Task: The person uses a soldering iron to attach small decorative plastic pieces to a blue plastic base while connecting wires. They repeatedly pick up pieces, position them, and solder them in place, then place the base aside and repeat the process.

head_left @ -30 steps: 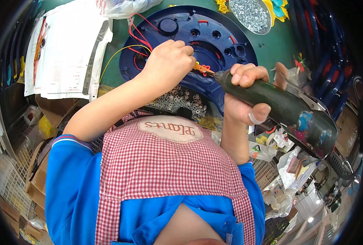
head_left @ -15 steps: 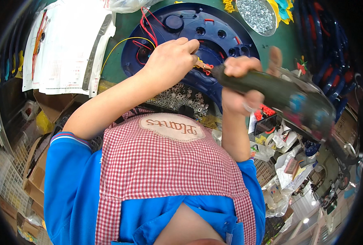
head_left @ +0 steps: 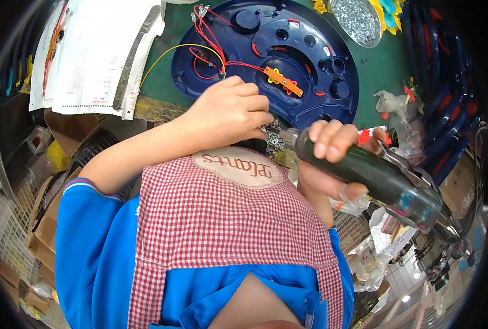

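Note:
My right hand (head_left: 334, 156) wraps round a dark green powered screwdriver (head_left: 381, 178), its tip pointing left. Beside that tip my left hand (head_left: 230, 112) has its fingers pinched together, just above a pile of small metal screws (head_left: 276, 140); whatever the fingertips hold is hidden. Beyond both hands lies a dark blue rounded plastic housing (head_left: 290, 108) with posts and round recesses. Inside it sits a narrow orange strip (head_left: 284, 83) with yellow pieces under its edges, joined to red wires (head_left: 214, 38).
White printed sheets (head_left: 96, 55) lie at the far left of the green table (head_left: 162, 82). A round dish of small clear-looking pieces (head_left: 356, 22) stands far right beside yellow and blue parts. Blue curved parts (head_left: 447, 82) are stacked at the right, near clear plastic bags (head_left: 403, 118).
Both hands and the screwdriver have come back from the orange strip to the screw pile nearer me. The strip now lies uncovered in the housing.

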`<state>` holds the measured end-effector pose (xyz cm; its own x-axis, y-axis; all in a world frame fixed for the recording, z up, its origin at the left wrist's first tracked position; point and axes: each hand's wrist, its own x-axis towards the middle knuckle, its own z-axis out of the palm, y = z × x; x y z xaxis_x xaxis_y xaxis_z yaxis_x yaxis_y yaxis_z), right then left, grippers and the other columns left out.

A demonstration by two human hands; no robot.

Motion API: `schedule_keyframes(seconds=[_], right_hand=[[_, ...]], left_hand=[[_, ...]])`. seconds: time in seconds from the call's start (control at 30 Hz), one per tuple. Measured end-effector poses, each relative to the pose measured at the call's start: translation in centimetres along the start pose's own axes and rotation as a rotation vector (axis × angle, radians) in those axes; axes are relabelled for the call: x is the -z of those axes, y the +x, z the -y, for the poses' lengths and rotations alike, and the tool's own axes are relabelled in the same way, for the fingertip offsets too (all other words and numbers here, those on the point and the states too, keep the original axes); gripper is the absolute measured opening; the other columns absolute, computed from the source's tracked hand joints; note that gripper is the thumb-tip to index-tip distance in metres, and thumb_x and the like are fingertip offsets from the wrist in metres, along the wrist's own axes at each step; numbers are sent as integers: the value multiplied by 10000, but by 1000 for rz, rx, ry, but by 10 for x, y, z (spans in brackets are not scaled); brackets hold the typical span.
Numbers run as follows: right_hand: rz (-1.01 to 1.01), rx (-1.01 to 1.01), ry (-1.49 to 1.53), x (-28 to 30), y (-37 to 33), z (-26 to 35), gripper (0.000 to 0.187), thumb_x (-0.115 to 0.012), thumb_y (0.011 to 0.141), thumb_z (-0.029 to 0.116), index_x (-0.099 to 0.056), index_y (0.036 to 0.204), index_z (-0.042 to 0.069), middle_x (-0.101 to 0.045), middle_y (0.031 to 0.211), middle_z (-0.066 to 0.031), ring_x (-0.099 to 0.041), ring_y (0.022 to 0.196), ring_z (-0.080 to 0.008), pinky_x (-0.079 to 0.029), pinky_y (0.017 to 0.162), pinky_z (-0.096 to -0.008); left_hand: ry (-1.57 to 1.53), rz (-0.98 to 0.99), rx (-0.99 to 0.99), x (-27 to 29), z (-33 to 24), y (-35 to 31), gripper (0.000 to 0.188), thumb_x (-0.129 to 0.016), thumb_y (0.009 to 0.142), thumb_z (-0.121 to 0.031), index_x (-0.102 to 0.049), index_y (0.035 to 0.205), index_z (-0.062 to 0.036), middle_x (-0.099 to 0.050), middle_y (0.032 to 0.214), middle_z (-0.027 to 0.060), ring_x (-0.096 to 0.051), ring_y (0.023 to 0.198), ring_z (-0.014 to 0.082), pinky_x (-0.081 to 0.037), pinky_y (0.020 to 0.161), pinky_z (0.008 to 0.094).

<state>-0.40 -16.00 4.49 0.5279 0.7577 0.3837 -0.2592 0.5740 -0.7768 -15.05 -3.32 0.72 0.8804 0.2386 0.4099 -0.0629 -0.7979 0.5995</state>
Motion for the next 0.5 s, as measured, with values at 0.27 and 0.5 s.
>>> schedule_keyframes(seconds=[0.27,0.5], right_hand=[[37,-82,-28,-1,19,13,863,-679,806,643,-367,1435,143,-551,805,-18,-531,702,-146,-437,719,-333],[73,-27,44,-2,25,8,995,-680,755,713,-281,1465,141,-559,764,-30,-557,662,-171,-455,683,-353]], left_hand=[[93,27,-65,-6,-1,1,118,-695,703,-212,-688,790,-132,-577,789,-45,-548,794,131,-416,724,288],[-7,-31,-29,-5,-2,8,185,-771,644,-203,-679,780,-117,-606,778,-31,-567,757,143,-430,673,292]])
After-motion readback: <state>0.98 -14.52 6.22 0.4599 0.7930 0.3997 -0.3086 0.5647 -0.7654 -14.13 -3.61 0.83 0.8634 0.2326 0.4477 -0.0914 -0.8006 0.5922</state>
